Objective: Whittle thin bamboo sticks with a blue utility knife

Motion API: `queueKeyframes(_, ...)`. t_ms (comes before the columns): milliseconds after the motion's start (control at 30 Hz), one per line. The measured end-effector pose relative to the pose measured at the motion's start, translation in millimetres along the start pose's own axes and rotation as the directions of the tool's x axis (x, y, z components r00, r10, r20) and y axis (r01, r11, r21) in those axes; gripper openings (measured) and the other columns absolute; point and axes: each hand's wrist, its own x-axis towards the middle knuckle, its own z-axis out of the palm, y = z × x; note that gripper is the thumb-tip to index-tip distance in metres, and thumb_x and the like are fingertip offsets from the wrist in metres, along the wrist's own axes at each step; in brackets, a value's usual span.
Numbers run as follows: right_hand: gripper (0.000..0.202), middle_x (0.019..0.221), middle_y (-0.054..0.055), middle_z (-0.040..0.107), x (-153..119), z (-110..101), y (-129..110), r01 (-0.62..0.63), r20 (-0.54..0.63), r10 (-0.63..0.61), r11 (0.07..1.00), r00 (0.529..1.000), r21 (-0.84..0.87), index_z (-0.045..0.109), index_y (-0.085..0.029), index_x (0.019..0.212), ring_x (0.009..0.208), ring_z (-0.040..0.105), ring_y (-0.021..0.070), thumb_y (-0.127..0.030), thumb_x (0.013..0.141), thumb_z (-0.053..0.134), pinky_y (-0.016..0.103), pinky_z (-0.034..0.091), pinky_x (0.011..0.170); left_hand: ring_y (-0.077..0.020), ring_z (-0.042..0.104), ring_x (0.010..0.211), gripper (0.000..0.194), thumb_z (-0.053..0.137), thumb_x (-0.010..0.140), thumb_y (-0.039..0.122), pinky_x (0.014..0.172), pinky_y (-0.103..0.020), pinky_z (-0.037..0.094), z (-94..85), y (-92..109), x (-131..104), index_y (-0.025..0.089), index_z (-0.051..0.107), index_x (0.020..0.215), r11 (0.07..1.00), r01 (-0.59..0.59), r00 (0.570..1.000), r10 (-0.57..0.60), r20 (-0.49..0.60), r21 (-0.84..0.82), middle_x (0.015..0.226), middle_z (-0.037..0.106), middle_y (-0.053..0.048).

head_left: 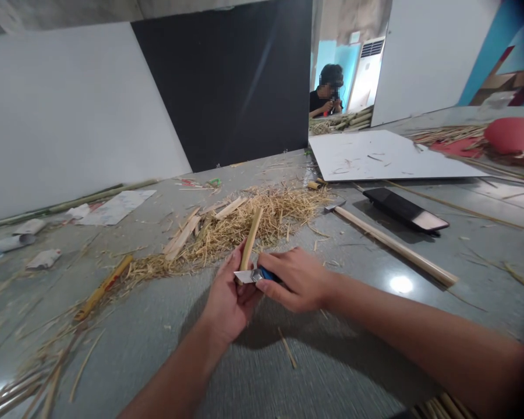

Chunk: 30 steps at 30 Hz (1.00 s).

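A short yellowish bamboo strip point(252, 237) points up and away from me, its lower part gripped by my left hand point(231, 297). My right hand point(294, 279) is wrapped round a blue utility knife point(267, 274). The knife's metal blade point(244, 277) lies across the strip near its lower end, just above my left fingers. Both hands are close together over the grey table point(227, 378). Just beyond them is a heap of thin straw-coloured shavings point(271, 215), with flat wood pieces point(182, 237) at its left side.
A yellow-handled tool point(105, 288) lies left. At the right are a wooden-handled tool point(393, 245), a black phone-like device point(404, 210) and a white board point(388, 157). A black panel point(231, 81) stands behind; a person point(327, 93) sits beyond its right edge.
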Motion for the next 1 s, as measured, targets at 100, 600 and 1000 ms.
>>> queueKeyframes(100, 0.035, 0.076, 0.003, 0.06, -0.6, -0.8, -0.8, -0.026, -0.003, 0.026, 0.999, 1.0, -0.02, 0.048, -0.018, 0.094, 0.058, 0.048, 0.0137, -0.047, 0.096, 0.03, 0.029, 0.025, 0.055, -0.002, 0.027, 0.031, 0.028, 0.055, 0.09, 0.035, 0.036, -0.012, 0.034, -0.7, -1.5, 2.3, 0.024, 0.062, 0.114, 1.0, 0.006, 0.999, -0.005, 0.036, -0.022, 0.044, 0.035, 0.011)
queueKeyframes(600, 0.035, 0.077, 0.004, 0.062, -0.3, -1.1, -3.2, -0.08, -0.008, 0.079, 0.995, 0.997, -0.053, 0.048, -0.018, 0.095, 0.057, 0.051, 0.0142, -0.049, 0.094, 0.032, 0.029, 0.021, 0.053, -0.0033, 0.021, 0.033, 0.024, 0.05, 0.092, 0.032, 0.032, -0.013, 0.025, 2.9, 0.6, -4.6, 0.024, 0.06, 0.112, 0.999, -0.038, 0.982, 0.041, 0.183, -0.021, 0.048, 0.034, 0.01)
queueKeyframes(1000, 0.037, 0.081, 0.006, 0.065, 0.7, -4.6, 0.7, -0.188, -0.068, 0.178, 0.966, 0.982, -0.179, 0.05, -0.018, 0.098, 0.06, 0.052, 0.0154, -0.05, 0.094, 0.032, 0.031, 0.016, 0.053, -0.0049, 0.015, 0.033, 0.027, 0.043, 0.094, 0.025, 0.031, -0.014, 0.023, -2.9, -4.6, -0.8, 0.023, 0.061, 0.115, 0.997, -0.01, 0.974, 0.026, 0.225, -0.07, 0.043, 0.023, 0.01)
